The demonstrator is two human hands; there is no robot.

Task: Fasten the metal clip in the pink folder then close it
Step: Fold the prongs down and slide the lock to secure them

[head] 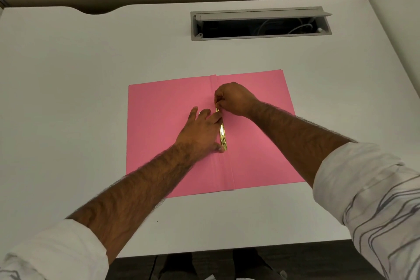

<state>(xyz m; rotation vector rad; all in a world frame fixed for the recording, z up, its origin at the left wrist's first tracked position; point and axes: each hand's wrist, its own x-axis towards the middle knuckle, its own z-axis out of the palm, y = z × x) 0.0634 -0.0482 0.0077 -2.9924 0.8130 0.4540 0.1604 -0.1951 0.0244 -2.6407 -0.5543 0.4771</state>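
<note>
open cable hatch (pixel 261 23) behind pink folder (pixel 163 120)

The pink folder (pixel 172 125) lies wide open and flat on the white desk, both covers spread out to either side and the creased spine strip running down the middle. Along that spine, just right of the fold, sits the metal clip (pixel 222 134), a slim, shiny gold-coloured strip lying lengthwise. Its near end shows plainly; its far end is hidden under fingers.
</note>
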